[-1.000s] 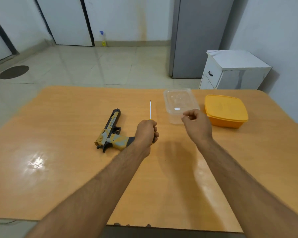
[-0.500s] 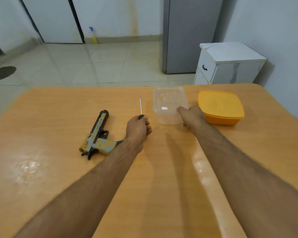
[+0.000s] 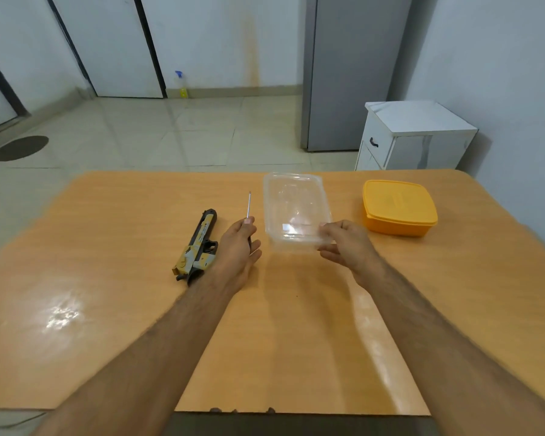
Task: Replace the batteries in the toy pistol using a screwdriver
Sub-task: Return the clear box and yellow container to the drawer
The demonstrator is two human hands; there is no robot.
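A yellow, grey and black toy pistol (image 3: 199, 245) lies on the wooden table (image 3: 107, 309), muzzle pointing away from me. My left hand (image 3: 238, 250) is just right of the pistol's grip, closed around a screwdriver (image 3: 249, 205) whose thin metal shaft points away from me. My right hand (image 3: 343, 243) pinches the near right corner of a clear plastic container (image 3: 294, 209), which looks slightly lifted and tilted. The pistol's handle end is partly hidden behind my left wrist.
A closed yellow lunchbox (image 3: 397, 207) stands on the table to the right of the clear container. Beyond the table are a white cabinet (image 3: 416, 136), a grey fridge (image 3: 343, 73) and a spray bottle (image 3: 181, 84) on the tiled floor.
My right hand has reached the clear container and taken hold of its near corner, tilting it. My left hand keeps the screwdriver beside the pistol.
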